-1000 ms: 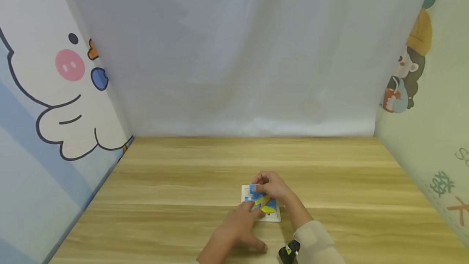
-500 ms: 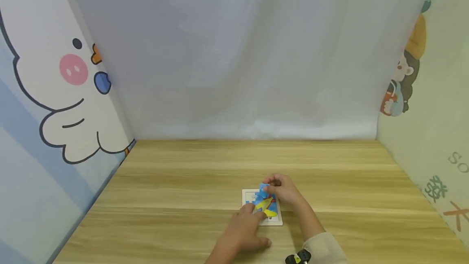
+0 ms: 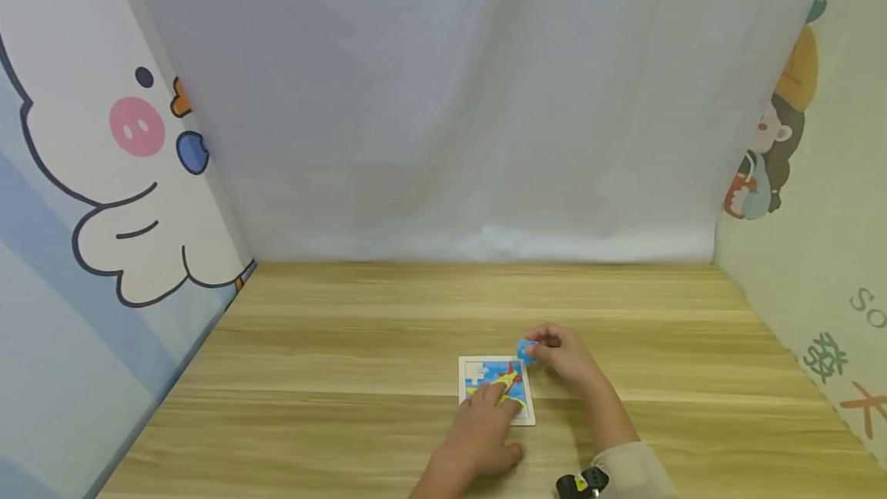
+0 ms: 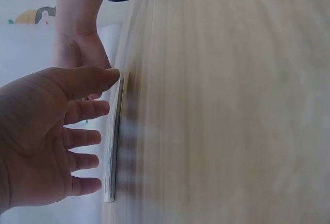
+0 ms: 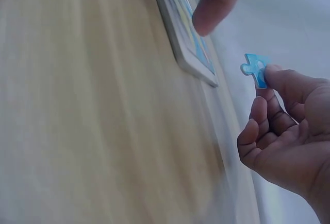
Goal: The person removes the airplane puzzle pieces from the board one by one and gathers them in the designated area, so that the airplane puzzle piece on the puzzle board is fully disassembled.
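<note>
A blue puzzle piece (image 5: 254,69) with a rounded tab is pinched between thumb and fingers of my right hand (image 3: 568,356), just off the far right corner of the puzzle board. The square jigsaw puzzle board (image 3: 463,395) has a pale frame and a picture of a yellow and red airplane on blue. At its far left corner a pale gap (image 3: 474,372) shows the bare backing. My left hand (image 3: 481,430) lies over the near left part of the puzzle with its fingers extended, hiding that part. In the left wrist view those fingers reach toward the board's edge.
The board lies on a wood-grain table (image 3: 333,376). A pale curtain (image 3: 443,137) closes off the back, and printed walls stand left and right. A black device (image 3: 582,482) is worn on the right wrist.
The right hand has lifted the blue piece off the puzzle and carried it right, past the far right corner. The left hand has shifted slightly right over the board.
</note>
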`<state>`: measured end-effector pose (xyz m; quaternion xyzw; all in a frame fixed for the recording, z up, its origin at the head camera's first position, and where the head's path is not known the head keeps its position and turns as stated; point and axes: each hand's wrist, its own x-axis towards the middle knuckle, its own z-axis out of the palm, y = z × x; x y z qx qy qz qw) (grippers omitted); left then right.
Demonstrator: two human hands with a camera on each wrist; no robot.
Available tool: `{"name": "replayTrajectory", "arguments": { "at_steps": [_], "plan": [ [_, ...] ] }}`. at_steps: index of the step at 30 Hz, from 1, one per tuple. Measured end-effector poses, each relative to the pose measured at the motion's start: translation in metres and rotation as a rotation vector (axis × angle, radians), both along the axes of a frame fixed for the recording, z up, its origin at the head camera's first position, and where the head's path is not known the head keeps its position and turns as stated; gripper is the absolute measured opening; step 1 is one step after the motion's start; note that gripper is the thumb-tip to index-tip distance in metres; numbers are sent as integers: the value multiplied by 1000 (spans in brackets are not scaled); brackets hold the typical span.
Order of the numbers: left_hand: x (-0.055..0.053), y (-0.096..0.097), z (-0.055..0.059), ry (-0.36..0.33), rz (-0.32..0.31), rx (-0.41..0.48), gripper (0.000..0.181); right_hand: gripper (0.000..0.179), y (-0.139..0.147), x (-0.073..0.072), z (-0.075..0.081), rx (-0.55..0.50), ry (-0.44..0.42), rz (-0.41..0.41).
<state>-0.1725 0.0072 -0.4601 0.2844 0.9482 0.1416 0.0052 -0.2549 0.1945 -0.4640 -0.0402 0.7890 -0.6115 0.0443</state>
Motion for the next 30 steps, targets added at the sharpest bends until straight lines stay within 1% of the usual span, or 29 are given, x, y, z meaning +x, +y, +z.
{"name": "replayTrajectory", "arguments": {
  "at_steps": [6,11,15,19,24,27,30],
  "plan": [
    [1,4,-1,-57,31,-20,58,22,11,-4,3,54,37,22],
    [1,4,-1,-50,38,-50,57,19,16,-9,3,119,28,9],
    [1,5,0,-31,43,-75,57,16,18,-11,3,164,15,-2],
    [-1,4,0,-32,49,-86,58,16,18,-16,1,188,8,-23],
    [-1,2,-1,-27,35,-86,58,15,14,-22,-4,255,15,-80],
    [-1,1,-3,-17,29,-91,57,13,11,-25,-7,301,17,-90],
    [-1,1,-4,-20,22,-100,58,11,10,-23,-8,331,-2,-92]
  ]
}}
